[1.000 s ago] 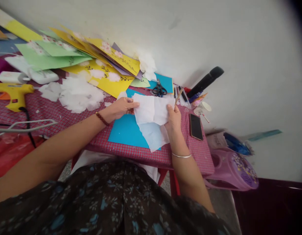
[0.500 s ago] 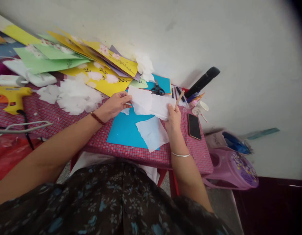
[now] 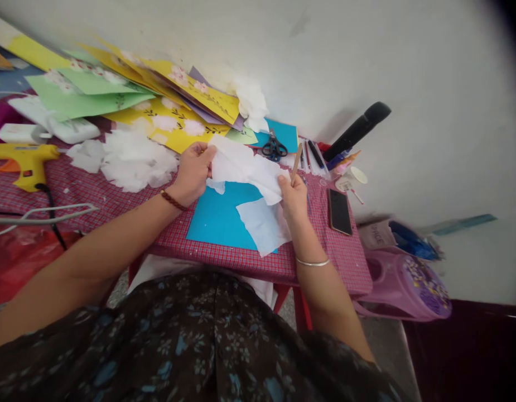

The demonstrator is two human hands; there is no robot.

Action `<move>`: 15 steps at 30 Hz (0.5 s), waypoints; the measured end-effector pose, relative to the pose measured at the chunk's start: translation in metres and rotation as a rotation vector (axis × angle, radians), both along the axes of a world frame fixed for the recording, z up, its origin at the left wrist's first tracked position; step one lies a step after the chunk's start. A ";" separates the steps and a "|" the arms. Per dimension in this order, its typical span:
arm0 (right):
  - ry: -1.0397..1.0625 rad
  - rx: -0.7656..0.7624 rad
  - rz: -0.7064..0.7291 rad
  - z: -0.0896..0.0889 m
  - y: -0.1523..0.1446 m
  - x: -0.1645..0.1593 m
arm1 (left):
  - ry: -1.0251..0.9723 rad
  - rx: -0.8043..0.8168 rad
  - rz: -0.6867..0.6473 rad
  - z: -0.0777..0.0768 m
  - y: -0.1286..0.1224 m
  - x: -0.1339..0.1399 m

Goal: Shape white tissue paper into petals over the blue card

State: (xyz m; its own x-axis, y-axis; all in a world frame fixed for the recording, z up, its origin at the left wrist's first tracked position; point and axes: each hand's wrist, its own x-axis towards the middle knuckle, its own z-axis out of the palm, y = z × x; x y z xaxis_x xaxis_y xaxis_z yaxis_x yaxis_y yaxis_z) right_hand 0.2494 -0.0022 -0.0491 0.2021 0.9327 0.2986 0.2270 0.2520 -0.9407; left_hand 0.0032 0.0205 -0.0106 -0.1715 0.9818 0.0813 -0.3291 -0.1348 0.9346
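Note:
A strip of white tissue paper (image 3: 243, 164) is stretched between my two hands above the table. My left hand (image 3: 193, 172) pinches its left end between thumb and fingers. Its right end is pinched in my right hand (image 3: 294, 196), which also keeps a flat wooden stick (image 3: 297, 162) pointing up past the thumb. Below them lies a blue sheet of paper (image 3: 220, 218). Another torn piece of tissue (image 3: 261, 226) rests on the sheet's right side, close to my right wrist. A small tissue scrap hangs or lies beneath my left fingertips; I cannot tell which.
Left of my hands lie a tissue pile (image 3: 136, 159) and a yellow glue gun (image 3: 27, 162). Decorated yellow cards (image 3: 216, 103) lean at the back. Black scissors (image 3: 274, 148) sit behind the tissue strip. A phone (image 3: 340, 212) and a white cup (image 3: 358, 175) are at right.
The strip has been tilted, its right end lower and creased, and the wooden stick has turned more upright. My left hand has risen slightly. The whole view has shifted a little.

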 end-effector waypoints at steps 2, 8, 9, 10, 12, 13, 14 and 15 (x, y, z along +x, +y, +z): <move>0.019 -0.026 -0.030 0.002 0.000 0.001 | -0.012 -0.003 -0.015 0.001 -0.001 0.000; -0.099 0.065 -0.201 0.026 -0.014 0.000 | -0.060 -0.035 -0.121 0.000 -0.004 0.004; -0.112 0.091 -0.193 0.030 -0.017 -0.002 | -0.065 -0.052 -0.144 0.000 -0.006 0.005; -0.120 0.104 -0.151 0.033 -0.021 -0.006 | -0.071 -0.065 -0.163 0.000 -0.007 0.006; -0.150 0.089 0.007 0.036 -0.030 -0.017 | -0.090 -0.077 -0.189 0.000 -0.009 0.008; -0.180 0.067 0.098 0.035 -0.034 -0.024 | -0.097 -0.081 -0.197 0.001 -0.010 0.009; -0.224 0.043 0.179 0.035 -0.038 -0.031 | -0.114 -0.086 -0.209 0.001 -0.011 0.009; -0.279 0.025 0.240 0.033 -0.042 -0.038 | -0.142 -0.095 -0.223 0.001 -0.011 0.010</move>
State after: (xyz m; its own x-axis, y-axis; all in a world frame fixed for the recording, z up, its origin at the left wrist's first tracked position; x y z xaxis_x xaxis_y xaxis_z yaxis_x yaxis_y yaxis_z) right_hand 0.2113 -0.0443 -0.0161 -0.1142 0.9356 0.3342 0.4060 0.3510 -0.8438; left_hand 0.0129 0.0095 -0.0091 0.0464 0.9987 -0.0222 -0.4691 0.0414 0.8822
